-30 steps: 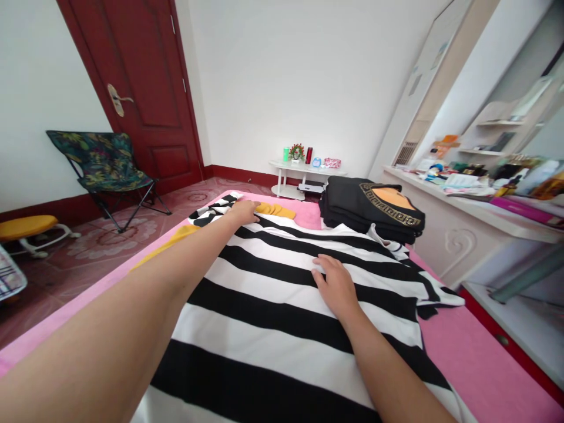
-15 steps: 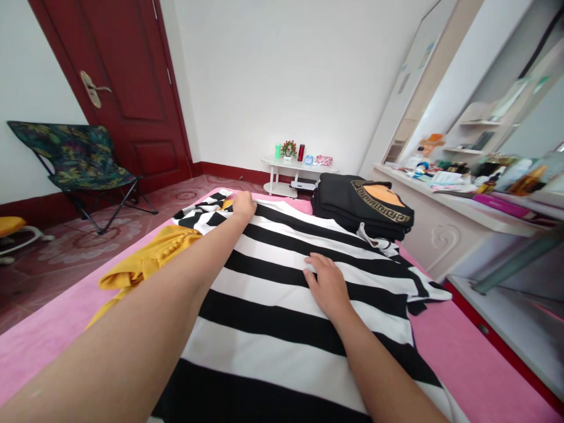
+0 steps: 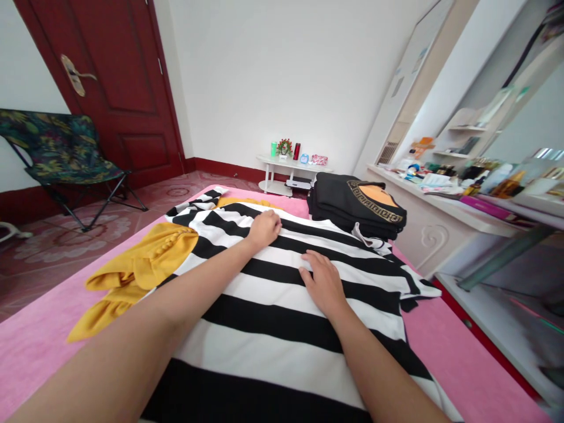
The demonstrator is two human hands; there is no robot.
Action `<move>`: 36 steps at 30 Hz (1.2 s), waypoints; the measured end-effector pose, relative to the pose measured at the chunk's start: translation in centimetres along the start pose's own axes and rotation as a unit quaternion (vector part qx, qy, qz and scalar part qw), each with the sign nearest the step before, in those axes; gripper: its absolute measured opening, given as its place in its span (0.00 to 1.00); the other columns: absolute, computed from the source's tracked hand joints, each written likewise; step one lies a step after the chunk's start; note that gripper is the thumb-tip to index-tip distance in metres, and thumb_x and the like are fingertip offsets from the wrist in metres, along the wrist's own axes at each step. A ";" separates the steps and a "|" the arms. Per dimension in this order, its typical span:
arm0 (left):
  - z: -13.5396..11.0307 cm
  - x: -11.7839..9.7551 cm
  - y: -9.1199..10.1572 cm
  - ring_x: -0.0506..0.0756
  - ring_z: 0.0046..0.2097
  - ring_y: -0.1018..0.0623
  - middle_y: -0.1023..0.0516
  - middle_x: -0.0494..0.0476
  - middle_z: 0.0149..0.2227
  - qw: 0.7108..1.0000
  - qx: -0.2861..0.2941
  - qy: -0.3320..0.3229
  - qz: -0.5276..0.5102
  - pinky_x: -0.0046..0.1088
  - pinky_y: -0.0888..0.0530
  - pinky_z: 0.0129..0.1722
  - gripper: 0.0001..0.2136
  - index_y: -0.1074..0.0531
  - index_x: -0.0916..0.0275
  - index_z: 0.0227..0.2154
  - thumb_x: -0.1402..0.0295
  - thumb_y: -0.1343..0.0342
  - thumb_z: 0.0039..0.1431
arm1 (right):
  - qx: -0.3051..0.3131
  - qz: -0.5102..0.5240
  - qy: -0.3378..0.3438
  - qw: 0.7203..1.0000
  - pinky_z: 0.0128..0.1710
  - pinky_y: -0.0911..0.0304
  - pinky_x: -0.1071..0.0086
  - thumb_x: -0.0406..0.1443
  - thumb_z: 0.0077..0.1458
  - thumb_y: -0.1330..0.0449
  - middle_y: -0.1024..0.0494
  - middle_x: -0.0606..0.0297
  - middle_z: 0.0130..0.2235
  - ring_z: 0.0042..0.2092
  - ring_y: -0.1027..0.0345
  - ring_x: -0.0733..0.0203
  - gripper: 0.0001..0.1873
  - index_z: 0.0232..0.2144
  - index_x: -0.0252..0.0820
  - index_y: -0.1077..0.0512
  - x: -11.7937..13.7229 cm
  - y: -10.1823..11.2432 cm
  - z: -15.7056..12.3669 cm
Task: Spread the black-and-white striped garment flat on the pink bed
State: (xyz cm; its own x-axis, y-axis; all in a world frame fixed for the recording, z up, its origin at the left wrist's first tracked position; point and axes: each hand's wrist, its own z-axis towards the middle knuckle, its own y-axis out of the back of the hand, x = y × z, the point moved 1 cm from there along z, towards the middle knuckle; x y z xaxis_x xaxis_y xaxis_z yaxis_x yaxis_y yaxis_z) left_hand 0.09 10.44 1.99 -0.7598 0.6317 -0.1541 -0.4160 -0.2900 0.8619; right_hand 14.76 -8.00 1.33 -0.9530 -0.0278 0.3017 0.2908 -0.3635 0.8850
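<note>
A black-and-white striped shirt lies spread out over the pink bedcover, its sleeves out to both sides. My left hand is closed near the shirt's neckline, its curled fingers against the cloth; the fingertips are hidden. Lower and to the right, my right hand rests flat on the shirt with its fingers stretched out. From under the shirt's left side shows a yellow garment with a row of buttons. More yellow cloth is visible beyond the neckline.
A stack of folded black clothes sits at the bed's far right. Along the right stands a dressing table crowded with bottles. A white side table is by the wall. At left are a folding chair and a red door.
My left hand has moved right and slightly nearer, from the left shoulder toward the neckline. More yellow cloth shows there, and the shirt's left shoulder is wrinkled. My right hand stays on the shirt.
</note>
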 end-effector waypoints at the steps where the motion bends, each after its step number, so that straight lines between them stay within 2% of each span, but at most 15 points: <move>1: -0.5 -0.6 -0.4 0.59 0.50 0.29 0.29 0.61 0.47 1.000 0.022 -0.019 -0.004 0.34 0.33 0.51 0.13 0.28 0.61 0.41 0.63 0.55 0.62 | -0.003 -0.004 -0.004 1.000 0.56 0.47 0.61 0.37 0.59 0.50 0.33 0.60 0.56 0.57 0.42 0.55 0.17 0.49 0.42 0.31 0.0 0.0 0.0; 3: -1.1 -1.5 -1.1 0.59 0.53 0.31 0.30 0.60 0.51 0.997 0.059 -0.039 -0.006 0.38 0.36 0.55 0.17 0.29 0.58 0.48 0.57 0.56 0.62 | -0.007 -0.013 -0.010 1.000 0.56 0.47 0.61 0.38 0.59 0.50 0.33 0.60 0.56 0.56 0.42 0.55 0.18 0.49 0.41 0.31 0.0 -0.1 0.0; 6: -1.7 -2.0 -1.6 0.64 0.62 0.42 0.40 0.60 0.62 0.991 0.127 -0.035 0.010 0.52 0.48 0.59 0.23 0.39 0.53 0.59 0.54 0.62 0.64 | -0.001 -0.030 -0.007 1.000 0.56 0.48 0.62 0.39 0.59 0.51 0.34 0.60 0.57 0.58 0.43 0.55 0.19 0.50 0.42 0.32 0.1 -0.1 -0.1; 9: -2.2 -2.3 -1.4 0.66 0.65 0.49 0.46 0.58 0.65 0.986 0.165 -0.012 0.034 0.57 0.53 0.59 0.25 0.44 0.49 0.61 0.51 0.66 0.64 | 0.007 -0.053 0.004 0.999 0.58 0.50 0.61 0.39 0.60 0.52 0.36 0.60 0.59 0.60 0.46 0.56 0.20 0.53 0.43 0.33 0.3 -0.2 -0.2; 14: -3.3 -2.9 -0.9 0.65 0.66 0.49 0.47 0.58 0.65 0.987 0.153 0.000 0.036 0.53 0.53 0.60 0.26 0.44 0.50 0.61 0.51 0.66 0.64 | 0.026 -0.105 0.008 0.994 0.56 0.48 0.58 0.42 0.61 0.53 0.41 0.56 0.62 0.61 0.48 0.53 0.24 0.57 0.43 0.38 -0.3 -0.3 1.1; 19: -3.3 -2.6 -1.2 0.64 0.66 0.50 0.48 0.56 0.66 0.988 0.148 0.002 0.032 0.52 0.53 0.60 0.26 0.44 0.48 0.61 0.49 0.68 0.63 | 0.053 -0.153 0.015 0.987 0.55 0.49 0.53 0.47 0.61 0.55 0.53 0.59 0.66 0.61 0.50 0.50 0.29 0.62 0.46 0.47 -2.2 -1.2 5.6; 23: -3.1 -2.4 -1.4 0.64 0.66 0.51 0.49 0.57 0.66 0.988 0.153 0.005 0.026 0.52 0.54 0.61 0.27 0.45 0.48 0.61 0.48 0.68 0.63 | 0.103 -0.153 0.023 0.983 0.59 0.55 0.53 0.49 0.62 0.61 0.49 0.62 0.66 0.64 0.56 0.53 0.29 0.62 0.48 0.47 -3.5 -2.9 9.4; 26: -3.1 -2.5 -1.3 0.64 0.66 0.52 0.50 0.55 0.66 0.987 0.156 0.008 0.021 0.51 0.55 0.61 0.27 0.45 0.47 0.61 0.47 0.68 0.62 | 0.110 -0.148 0.012 0.983 0.59 0.54 0.52 0.50 0.63 0.63 0.47 0.65 0.65 0.64 0.55 0.53 0.29 0.62 0.49 0.47 -4.0 -3.9 11.1; 29: -3.1 -2.5 -1.2 0.64 0.67 0.54 0.53 0.55 0.67 0.986 0.163 0.015 0.018 0.51 0.56 0.62 0.28 0.46 0.48 0.62 0.47 0.68 0.62 | 0.119 -0.144 -0.025 0.982 0.59 0.56 0.48 0.49 0.63 0.64 0.50 0.66 0.66 0.64 0.57 0.53 0.30 0.63 0.49 0.48 -3.7 -4.5 11.9; 33: -3.3 -2.6 -1.1 0.65 0.67 0.59 0.58 0.57 0.68 0.988 0.146 0.044 0.014 0.50 0.58 0.62 0.32 0.49 0.54 0.64 0.46 0.65 0.60 | 0.148 -0.127 -0.100 0.976 0.59 0.63 0.40 0.47 0.63 0.66 0.56 0.65 0.67 0.66 0.63 0.51 0.30 0.64 0.48 0.52 -2.4 -4.6 11.6; 36: -3.9 -2.9 -0.6 0.65 0.67 0.63 0.60 0.58 0.68 0.987 0.147 0.056 0.012 0.50 0.60 0.63 0.33 0.49 0.57 0.64 0.46 0.66 0.60 | 0.155 -0.122 -0.133 0.971 0.59 0.66 0.40 0.49 0.62 0.66 0.59 0.62 0.68 0.67 0.67 0.49 0.32 0.65 0.47 0.54 -1.6 -4.2 10.6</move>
State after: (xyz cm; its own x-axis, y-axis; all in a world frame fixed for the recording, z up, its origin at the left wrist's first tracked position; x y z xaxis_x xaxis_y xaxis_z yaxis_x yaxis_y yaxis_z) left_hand 0.55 6.00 0.03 -0.8254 0.5383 -0.1699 -0.2459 -0.0720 0.9666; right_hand 15.94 3.49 0.86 -0.9533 0.2800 0.1133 0.1090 -0.0309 0.9936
